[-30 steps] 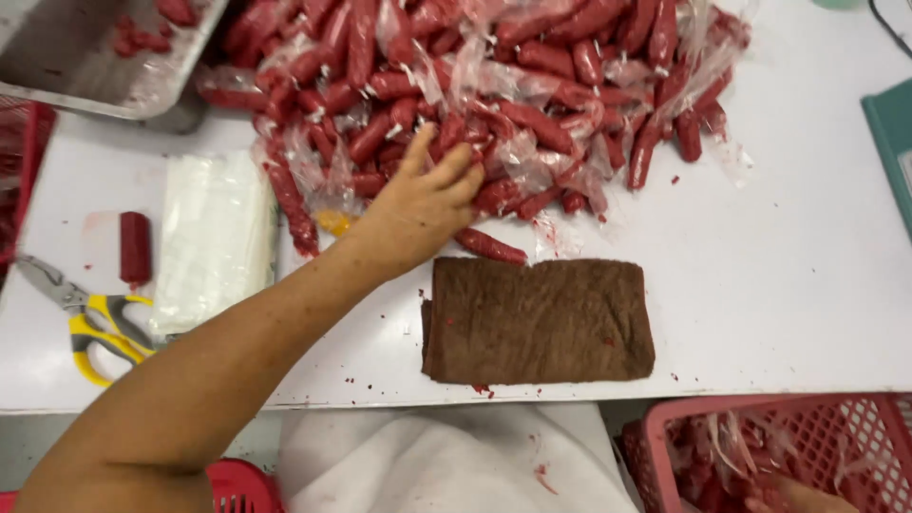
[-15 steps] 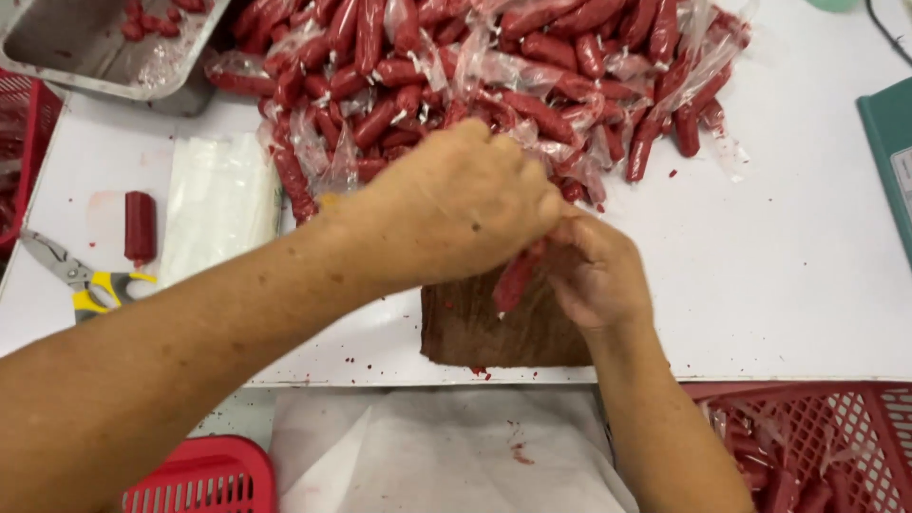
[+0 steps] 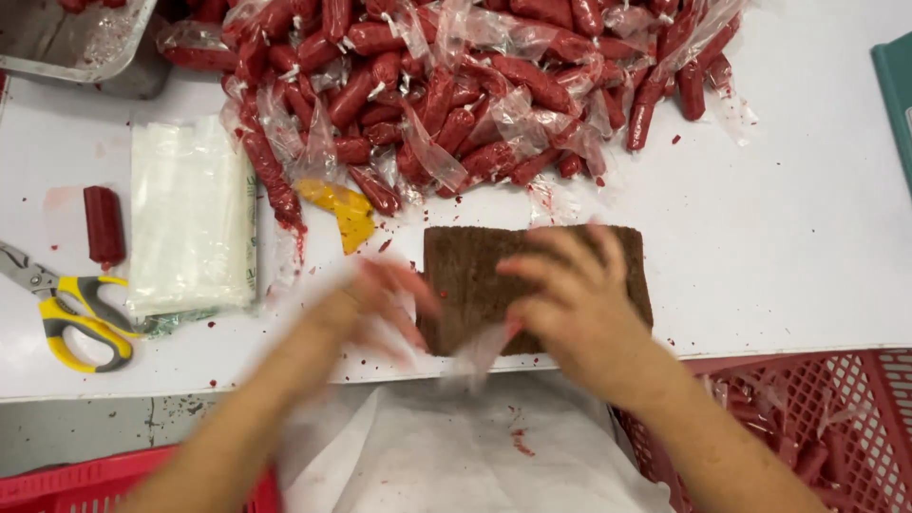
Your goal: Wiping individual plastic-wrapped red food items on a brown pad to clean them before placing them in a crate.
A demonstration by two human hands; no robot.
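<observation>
My left hand (image 3: pixel 380 304) is blurred by motion at the left edge of a brown pad (image 3: pixel 465 275) on the white table (image 3: pixel 807 237). My right hand (image 3: pixel 570 294) hovers over the pad with fingers spread, and its thumb pinches a clear plastic wrapper (image 3: pixel 475 353) that hangs over the table's front edge between both hands. Whether the left hand also grips the film is unclear. No sausage shows in either hand. A big pile of red sausages in clear wrappers (image 3: pixel 456 95) lies just beyond the pad.
A stack of clear bags (image 3: pixel 190 218), one unwrapped red sausage (image 3: pixel 103 223) and yellow-handled scissors (image 3: pixel 66 313) lie at the left. A metal tray (image 3: pixel 85 47) sits far left. Red baskets stand below the table at right (image 3: pixel 807 408) and left (image 3: pixel 57 480). A yellow scrap (image 3: pixel 347 209) lies by the pile.
Earlier my left hand took a sausage from the pile and both hands worked it over the pad. Now the hands have parted, the sausage is out of sight and a wrapper hangs between them.
</observation>
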